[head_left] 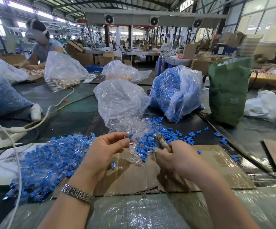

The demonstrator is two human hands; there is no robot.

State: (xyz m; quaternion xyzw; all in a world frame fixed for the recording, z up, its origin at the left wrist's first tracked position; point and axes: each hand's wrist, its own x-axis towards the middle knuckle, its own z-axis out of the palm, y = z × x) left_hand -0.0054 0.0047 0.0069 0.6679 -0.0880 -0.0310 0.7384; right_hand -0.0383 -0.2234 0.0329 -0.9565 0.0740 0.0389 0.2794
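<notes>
My left hand (108,150) pinches a small blue plastic piece (130,136) with a clear part beside it between thumb and fingertips, raised above the cardboard sheet (216,166). My right hand (178,156) grips the worn handle of a small hammer (160,139), whose metal head points up and to the left, close to the blue piece. A large heap of assembled blue-and-clear parts (51,159) lies to the left. Loose blue caps (172,134) and clear tubes (134,126) are scattered just beyond my hands.
A clear bag spilling clear tubes (120,103) stands straight ahead, a bag of blue caps (175,93) to its right, then a green bag (226,93). White cables (18,162) run along the left. Another person (41,45) works at the far left. Bubble wrap (134,214) covers the near edge.
</notes>
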